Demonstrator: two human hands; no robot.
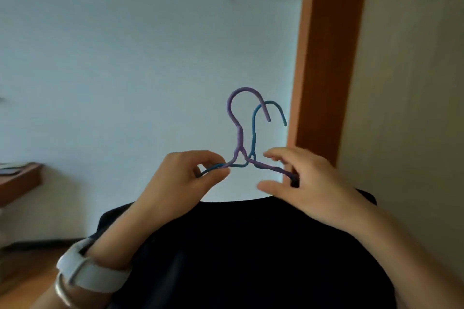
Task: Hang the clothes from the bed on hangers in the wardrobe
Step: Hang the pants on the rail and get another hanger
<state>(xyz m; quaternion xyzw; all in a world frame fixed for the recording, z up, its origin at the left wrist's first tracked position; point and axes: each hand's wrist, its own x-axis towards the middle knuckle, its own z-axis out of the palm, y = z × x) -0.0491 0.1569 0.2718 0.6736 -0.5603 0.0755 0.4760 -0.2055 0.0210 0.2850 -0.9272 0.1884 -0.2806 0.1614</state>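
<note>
Two thin wire hangers are held up in front of me with their necks crossed: a purple hanger point(238, 118) and a blue hanger point(254, 128), both hooks pointing up. My left hand point(180, 183) pinches their left arms between thumb and fingers. My right hand point(303, 183) grips the right arms where they enter a dark navy garment point(238, 253). That garment hangs below both hands and fills the lower middle of the view. The hangers' lower parts are hidden inside the cloth.
An orange-brown wooden post point(326, 57) rises just right of the hooks, with a beige wall beyond it. A pale wall lies behind. A wooden shelf point(17, 180) juts out at the left, and wooden floor point(22, 283) shows at the lower left.
</note>
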